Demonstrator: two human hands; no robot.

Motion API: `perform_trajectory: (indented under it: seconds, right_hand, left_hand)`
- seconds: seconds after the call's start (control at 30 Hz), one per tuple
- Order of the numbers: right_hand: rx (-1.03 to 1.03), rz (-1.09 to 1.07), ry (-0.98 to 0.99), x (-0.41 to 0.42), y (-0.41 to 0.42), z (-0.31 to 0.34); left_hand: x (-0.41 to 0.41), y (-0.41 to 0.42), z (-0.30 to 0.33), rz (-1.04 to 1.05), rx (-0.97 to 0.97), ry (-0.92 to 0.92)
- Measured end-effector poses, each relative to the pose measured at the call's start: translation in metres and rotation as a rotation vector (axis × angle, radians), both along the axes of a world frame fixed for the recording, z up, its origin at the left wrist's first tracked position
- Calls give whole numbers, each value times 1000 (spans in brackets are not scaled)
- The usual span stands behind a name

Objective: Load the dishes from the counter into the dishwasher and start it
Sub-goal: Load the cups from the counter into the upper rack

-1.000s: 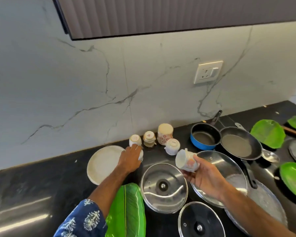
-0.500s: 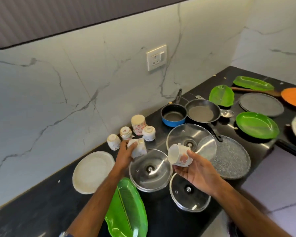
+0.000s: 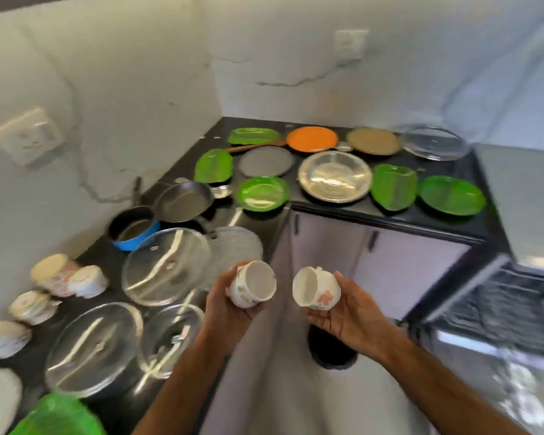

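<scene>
Black stone forms the L-shaped desk (image 3: 327, 208), which runs along two pale marble-veined walls and turns at their corner; each wall carries a white socket. Under the far run are glossy lilac cabinet doors, and at the right edge the open dishwasher (image 3: 496, 312) shows a dark wire rack, blurred.

Held out past the desk's near edge, over the floor, are two white cups. Left hand (image 3: 230, 312) has its fingers curled round the left cup (image 3: 253, 288); right hand (image 3: 343, 312) cradles the right cup (image 3: 316, 291), fingers bent beneath it. Both cups lie tilted with their mouths toward the camera.

Four white cups (image 3: 66, 277) stand upside down along the left wall. Three glass lids (image 3: 167, 266) lie by the near edge, a fourth at the far right corner. Six green plates (image 3: 262, 193) are in sight, plus one orange plate (image 3: 312, 139), one steel bowl (image 3: 335, 176), a blue pot (image 3: 134, 229) and a dark frying pan (image 3: 184, 201).
</scene>
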State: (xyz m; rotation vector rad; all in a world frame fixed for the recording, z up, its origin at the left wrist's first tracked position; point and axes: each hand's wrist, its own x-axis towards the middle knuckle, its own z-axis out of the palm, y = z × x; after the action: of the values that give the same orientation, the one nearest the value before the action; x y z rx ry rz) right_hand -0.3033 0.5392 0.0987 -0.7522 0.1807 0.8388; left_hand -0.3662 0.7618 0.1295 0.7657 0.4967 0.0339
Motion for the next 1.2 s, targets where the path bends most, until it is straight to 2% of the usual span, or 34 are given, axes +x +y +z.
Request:
perform_trajectory:
  seconds: [0.3,0.63,0.83,0.9,1.0,1.13,1.2]
  right_hand:
    - [-42,-368,13,-22,-261,-47]
    - [-81,-909,255,-59,-417,-110]
    - [-176,-1146,407,-34,-482,-158]
    - [-254,-1148,463,-15,-494,-172]
    - [-552,-959,481,21,-508,-189]
    - [-1041,-623,300,64,-527,-237]
    - [-1195,-477,215,79,-532,-255]
  left_hand:
    - [79,-258,-43,-466,206,156]
    - [153,-451,-92,-1017,496,151]
    - [226,-544,-144,-1259,652,140]
    - [249,-566,-164,-1331,740,132]
    - [277,-590,-188,-1373,805,122]
    - [298,-618,-221,-1366,867,129]
    - [301,-627,-240,-1360,978,-19]
